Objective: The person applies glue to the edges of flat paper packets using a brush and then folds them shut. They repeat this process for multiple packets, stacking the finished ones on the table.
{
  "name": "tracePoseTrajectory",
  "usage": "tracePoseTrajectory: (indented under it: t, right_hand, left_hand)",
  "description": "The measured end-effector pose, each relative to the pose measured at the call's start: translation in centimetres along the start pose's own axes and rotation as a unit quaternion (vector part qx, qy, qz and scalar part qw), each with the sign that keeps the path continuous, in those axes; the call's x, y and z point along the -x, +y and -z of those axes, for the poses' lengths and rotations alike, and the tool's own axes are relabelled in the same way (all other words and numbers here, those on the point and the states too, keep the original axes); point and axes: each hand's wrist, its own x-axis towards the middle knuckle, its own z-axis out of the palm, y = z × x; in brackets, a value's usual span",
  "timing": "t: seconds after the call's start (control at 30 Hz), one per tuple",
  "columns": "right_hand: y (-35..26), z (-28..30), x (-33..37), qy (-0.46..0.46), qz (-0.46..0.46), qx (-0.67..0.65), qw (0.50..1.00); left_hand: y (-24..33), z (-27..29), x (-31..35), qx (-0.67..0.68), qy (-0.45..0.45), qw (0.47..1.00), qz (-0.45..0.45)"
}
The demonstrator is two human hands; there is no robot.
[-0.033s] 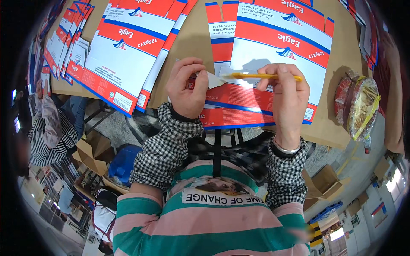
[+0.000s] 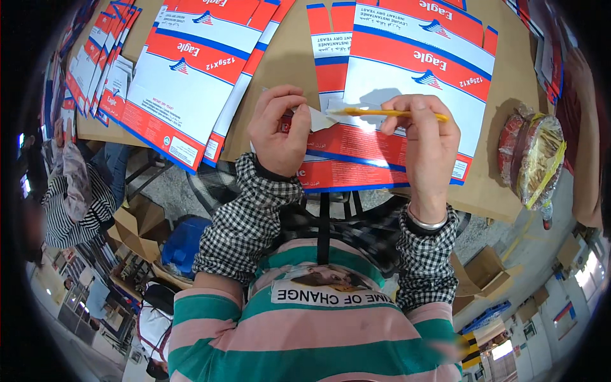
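Note:
A slim yellow brush (image 2: 398, 114) is pinched in the closed fingers of my right hand (image 2: 429, 143), its pale tip pointing left. That tip meets or hovers just over the edge of a white cardboard flap (image 2: 322, 120); I cannot tell which. My left hand (image 2: 279, 134) has its fingers curled and thumb pressed in at the flap's left end. Both hands are over flattened red, white and blue cartons (image 2: 388, 76), which overlap in a stack on the brown table surface (image 2: 273, 67).
More flat cartons (image 2: 184, 86) are piled to the left. A plastic-wrapped bundle (image 2: 531, 156) sits near the right table edge, close to another person's arm (image 2: 587, 146). Below the table are open cardboard boxes (image 2: 480, 274) and a blue container (image 2: 184, 242). Someone in stripes (image 2: 76, 204) is at far left.
My right hand, with the brush, has shifted very slightly left. The left hand, flap and cartons look the same.

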Motion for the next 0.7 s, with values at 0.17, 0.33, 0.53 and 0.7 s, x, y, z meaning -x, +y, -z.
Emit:
tracePoseTrajectory:
  t: [0.17,0.33,0.53,0.7]
  right_hand:
    - [-0.3,-0.1,0.4,-0.016,0.025,0.006,1.000]
    - [-0.6,0.0,0.7,-0.048,0.015,0.033,0.998]
    - [-0.9,-0.8,0.7,-0.033,0.010,0.054,0.998]
    - [-2.2,1.5,2.4,0.005,0.070,0.040,0.997]
  left_hand:
    - [0.1,-0.1,0.0,0.006,0.004,1.000,0.005]
    - [-0.2,-0.2,0.0,0.012,0.012,1.000,0.003]
    - [-0.1,-0.1,0.0,0.008,0.012,1.000,-0.009]
    - [-0.5,-0.2,0.2,0.001,0.004,1.000,-0.026]
